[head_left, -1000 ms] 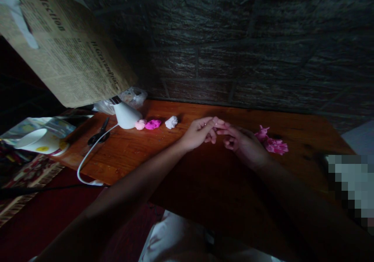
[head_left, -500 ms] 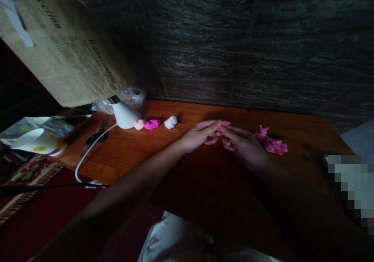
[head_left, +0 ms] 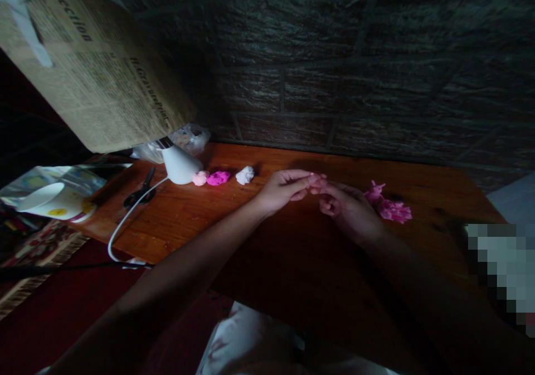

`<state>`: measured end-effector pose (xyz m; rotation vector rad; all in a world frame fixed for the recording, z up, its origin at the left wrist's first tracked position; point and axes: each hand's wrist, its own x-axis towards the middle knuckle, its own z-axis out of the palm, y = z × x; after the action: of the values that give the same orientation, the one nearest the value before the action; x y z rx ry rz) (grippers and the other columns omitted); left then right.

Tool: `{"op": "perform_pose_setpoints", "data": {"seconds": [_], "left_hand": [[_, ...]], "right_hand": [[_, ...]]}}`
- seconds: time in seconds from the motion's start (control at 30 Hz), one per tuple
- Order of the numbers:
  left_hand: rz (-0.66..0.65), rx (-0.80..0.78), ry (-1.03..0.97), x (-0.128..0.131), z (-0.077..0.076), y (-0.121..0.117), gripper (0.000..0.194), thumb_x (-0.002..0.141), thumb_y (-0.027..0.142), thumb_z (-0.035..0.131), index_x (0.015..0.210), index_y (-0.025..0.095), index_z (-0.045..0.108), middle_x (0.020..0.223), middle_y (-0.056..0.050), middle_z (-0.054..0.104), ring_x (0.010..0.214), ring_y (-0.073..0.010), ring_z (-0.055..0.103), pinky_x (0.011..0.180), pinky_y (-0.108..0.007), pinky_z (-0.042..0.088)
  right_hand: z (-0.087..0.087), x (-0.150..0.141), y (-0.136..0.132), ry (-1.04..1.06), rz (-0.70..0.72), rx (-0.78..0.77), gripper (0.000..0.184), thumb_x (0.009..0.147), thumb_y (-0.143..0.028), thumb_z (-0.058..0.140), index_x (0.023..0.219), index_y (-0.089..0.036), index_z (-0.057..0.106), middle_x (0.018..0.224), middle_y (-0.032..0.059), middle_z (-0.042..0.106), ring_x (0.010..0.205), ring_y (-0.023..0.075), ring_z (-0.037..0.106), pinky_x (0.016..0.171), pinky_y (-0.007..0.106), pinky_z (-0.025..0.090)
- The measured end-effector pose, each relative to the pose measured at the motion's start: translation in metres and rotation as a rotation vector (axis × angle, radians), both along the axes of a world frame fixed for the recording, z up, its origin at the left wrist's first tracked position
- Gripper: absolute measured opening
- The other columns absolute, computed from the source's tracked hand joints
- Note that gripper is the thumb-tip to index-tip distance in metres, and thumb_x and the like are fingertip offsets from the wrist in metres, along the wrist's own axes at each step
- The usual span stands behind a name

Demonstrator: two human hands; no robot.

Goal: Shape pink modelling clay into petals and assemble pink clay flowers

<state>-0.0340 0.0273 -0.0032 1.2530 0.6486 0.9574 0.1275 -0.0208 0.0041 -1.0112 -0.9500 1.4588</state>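
Above the table, my left hand and my right hand meet at the fingertips, both closed in a pinch. Between them is a small piece of pink clay, mostly hidden by the fingers. Just beyond my right hand, a pink clay figure with two ear-like points stands beside a ruffled pink clay piece. Left of my hands lie a white clay lump, a magenta clay lump and a pale pink clay lump.
A lamp with a white base and newsprint-patterned shade leans in at left. Black scissors lie near its white cord. A paper cup lies tipped at the left edge. Behind the wooden table rises a dark stone wall.
My fingertips have shifted slightly around the small pink piece, and the right fingers are curled a little more. The clay on the table has stayed in place.
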Motion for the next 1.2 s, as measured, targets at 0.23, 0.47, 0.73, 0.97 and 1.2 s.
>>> {"op": "perform_pose_setpoints", "data": {"seconds": [0.23,0.47,0.73,0.97,1.2], "left_hand": [[0.14,-0.02,-0.056,-0.0005,-0.003,0.0039,0.029,0.065,0.036,0.089,0.081,0.016,0.075,0.102,-0.007,0.078,0.057,-0.0022,0.05,0.048,-0.018,0.03],[0.201,-0.026,-0.057,0.0001,-0.0011,0.0047,0.031,0.063,0.036,0.09,0.074,0.014,0.071,0.096,-0.007,0.078,0.056,-0.0026,0.052,0.048,-0.018,0.032],[0.087,0.018,-0.037,0.0002,0.0017,0.0002,0.03,0.075,0.041,0.083,0.094,0.018,0.079,0.116,-0.011,0.077,0.055,-0.0024,0.05,0.046,-0.018,0.029],[0.098,-0.029,-0.1,0.0004,0.002,-0.0003,0.029,0.064,0.032,0.089,0.07,0.015,0.066,0.104,-0.007,0.079,0.059,-0.0031,0.057,0.048,-0.016,0.031],[0.033,0.026,-0.062,0.0035,0.004,-0.0049,0.028,0.069,0.038,0.086,0.084,0.017,0.076,0.117,-0.01,0.077,0.05,-0.0006,0.048,0.043,-0.018,0.027]], "right_hand": [[0.001,0.0036,0.0012,0.019,-0.004,-0.009,0.031,0.066,-0.051,0.085,0.075,-0.022,0.077,0.082,0.0031,0.068,0.055,0.0078,0.039,0.049,0.027,0.028],[0.0029,0.0009,0.0002,0.021,-0.017,-0.045,0.033,0.059,-0.05,0.089,0.074,-0.022,0.078,0.081,0.0029,0.069,0.055,0.0077,0.038,0.051,0.027,0.027],[0.001,0.0028,0.0009,0.004,0.015,-0.028,0.034,0.063,-0.051,0.086,0.075,-0.021,0.076,0.082,0.0032,0.069,0.056,0.0079,0.041,0.052,0.027,0.03],[-0.0026,0.004,0.0024,-0.014,0.024,-0.001,0.032,0.064,-0.05,0.085,0.073,-0.022,0.073,0.081,0.0027,0.069,0.055,0.0086,0.042,0.05,0.027,0.031],[0.0012,0.002,-0.0027,0.05,0.113,-0.001,0.03,0.065,-0.048,0.088,0.077,-0.023,0.076,0.082,0.0022,0.07,0.058,0.0088,0.041,0.051,0.026,0.028]]}}
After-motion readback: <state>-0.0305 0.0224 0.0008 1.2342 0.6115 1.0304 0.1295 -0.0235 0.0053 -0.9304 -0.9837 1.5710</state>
